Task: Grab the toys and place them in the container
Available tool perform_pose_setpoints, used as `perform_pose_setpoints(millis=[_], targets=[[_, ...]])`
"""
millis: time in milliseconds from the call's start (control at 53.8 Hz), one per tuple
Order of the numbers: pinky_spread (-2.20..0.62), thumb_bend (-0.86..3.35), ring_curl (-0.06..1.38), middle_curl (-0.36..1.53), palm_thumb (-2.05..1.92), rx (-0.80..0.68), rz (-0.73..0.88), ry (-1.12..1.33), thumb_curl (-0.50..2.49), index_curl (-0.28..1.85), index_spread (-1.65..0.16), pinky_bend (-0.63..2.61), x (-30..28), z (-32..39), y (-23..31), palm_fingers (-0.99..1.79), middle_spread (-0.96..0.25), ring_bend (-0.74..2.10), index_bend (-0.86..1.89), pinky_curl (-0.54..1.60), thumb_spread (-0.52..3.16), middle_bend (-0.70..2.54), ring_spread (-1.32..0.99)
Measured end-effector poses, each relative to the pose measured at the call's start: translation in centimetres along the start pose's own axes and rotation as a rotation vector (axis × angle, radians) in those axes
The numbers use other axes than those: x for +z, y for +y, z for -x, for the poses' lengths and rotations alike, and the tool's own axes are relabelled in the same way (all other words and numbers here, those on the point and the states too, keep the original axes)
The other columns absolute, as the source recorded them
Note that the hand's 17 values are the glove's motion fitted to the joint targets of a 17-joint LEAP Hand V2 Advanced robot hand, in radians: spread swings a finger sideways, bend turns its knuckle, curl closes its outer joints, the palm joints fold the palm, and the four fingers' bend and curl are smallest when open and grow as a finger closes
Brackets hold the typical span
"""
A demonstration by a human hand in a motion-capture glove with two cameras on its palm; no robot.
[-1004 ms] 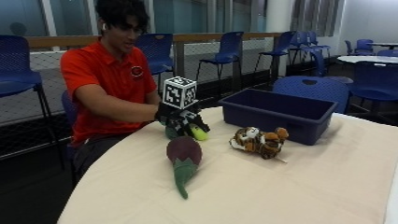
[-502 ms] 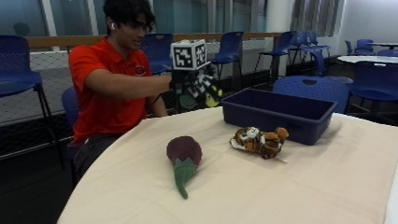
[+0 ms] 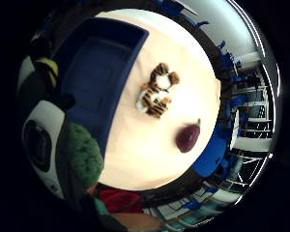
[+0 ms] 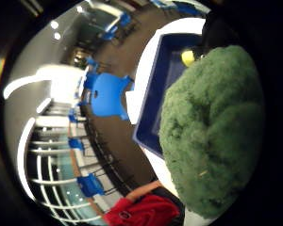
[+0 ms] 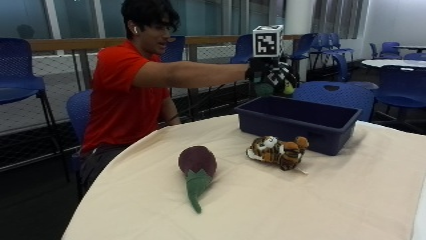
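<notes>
My gloved right hand (image 5: 274, 75) is raised above the near left corner of the dark blue bin (image 5: 299, 121), and it grips a green plush toy (image 5: 266, 89) with a yellow part. That green toy (image 4: 212, 127) fills much of the thumb side palm view, with the bin (image 4: 166, 80) below it. On the cream tablecloth lie a plush tiger (image 5: 278, 151) next to the bin's front wall and a purple plush eggplant (image 5: 197, 166) nearer the table's left edge. From the little finger side I see the tiger (image 3: 157, 91), the eggplant (image 3: 187, 137) and the bin (image 3: 101, 77).
The round table (image 5: 319, 205) has a cream cloth, with bare room in front of and to the right of the toys. Blue chairs (image 5: 336, 95) stand behind the bin and around the room. A railing (image 5: 66, 47) runs behind the person.
My hand rose from the table with the green toy and has travelled right, now hanging over the bin's corner. The outside camera's picture has shifted slightly; tiger and eggplant lie where they were.
</notes>
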State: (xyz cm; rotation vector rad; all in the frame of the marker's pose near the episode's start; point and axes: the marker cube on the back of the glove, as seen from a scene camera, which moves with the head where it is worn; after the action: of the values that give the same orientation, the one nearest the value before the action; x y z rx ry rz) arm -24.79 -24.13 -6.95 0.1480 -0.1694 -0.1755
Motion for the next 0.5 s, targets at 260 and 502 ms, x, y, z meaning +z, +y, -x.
perform_pose_setpoints(millis=[260,502], targets=[[-0.46,0.16,0.49,0.23,0.63,-0.115,0.112,0.032,0.92,0.84,-0.52,1.05,4.0,2.1,-0.6,0.68,-0.31,1.01,0.17,0.46,0.73,0.14,-0.48],[-0.06,-0.08,0.27,0.19,0.07,-0.141,0.162,-0.104,0.6,0.57,-0.43,1.35,1.7,-2.0,1.6,-0.34,-0.05,0.28,0.07,0.49,1.07,0.1,-0.05]])
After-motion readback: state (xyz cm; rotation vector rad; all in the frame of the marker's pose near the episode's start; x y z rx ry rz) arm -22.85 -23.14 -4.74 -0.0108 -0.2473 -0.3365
